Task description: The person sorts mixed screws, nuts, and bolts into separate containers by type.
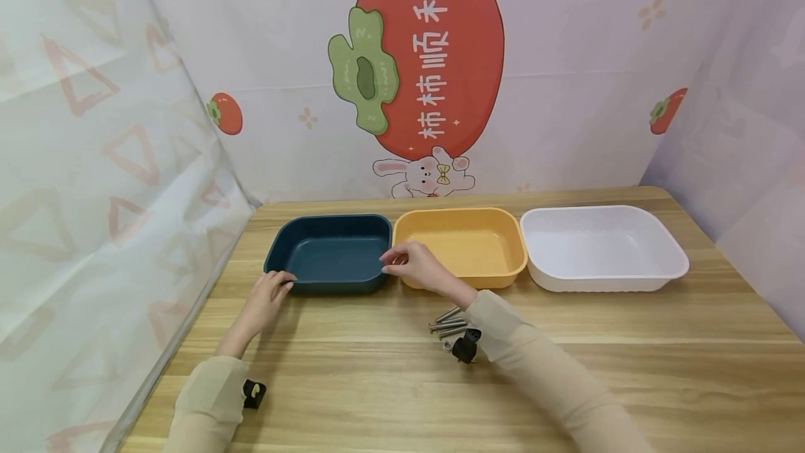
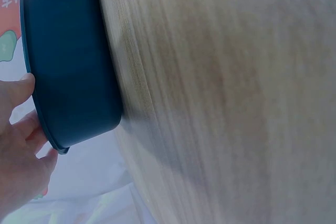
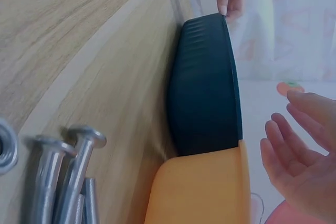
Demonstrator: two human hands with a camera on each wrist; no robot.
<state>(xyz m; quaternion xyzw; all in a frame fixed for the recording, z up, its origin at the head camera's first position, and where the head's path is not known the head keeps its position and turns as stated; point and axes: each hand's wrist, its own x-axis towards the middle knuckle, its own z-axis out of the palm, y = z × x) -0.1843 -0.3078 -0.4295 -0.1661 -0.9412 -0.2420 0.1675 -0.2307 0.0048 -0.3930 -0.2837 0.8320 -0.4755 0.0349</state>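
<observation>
A dark blue rectangular tray (image 1: 336, 288) stands at the back left of the wooden table. My left hand (image 1: 265, 303) holds its front left corner; in the left wrist view the thumb lies at the rim and the fingers (image 2: 32, 129) reach round the corner. Above the seam between this tray and the yellow tray (image 1: 497, 281) hovers my right hand (image 1: 418, 268). In the right wrist view that hand (image 3: 302, 148) has loosely bent fingers, apart from both rims, and nothing shows in it. Several metal bolts (image 1: 448, 325) lie on the table below the right wrist.
A white tray (image 1: 606, 284) sits to the right of the yellow one, all three in a row. Beside the bolts lies a small nut (image 1: 447, 346). Black wrist cameras (image 1: 466, 347) are worn on both forearms. Printed cloth (image 1: 283, 152) hangs behind the table and along its sides.
</observation>
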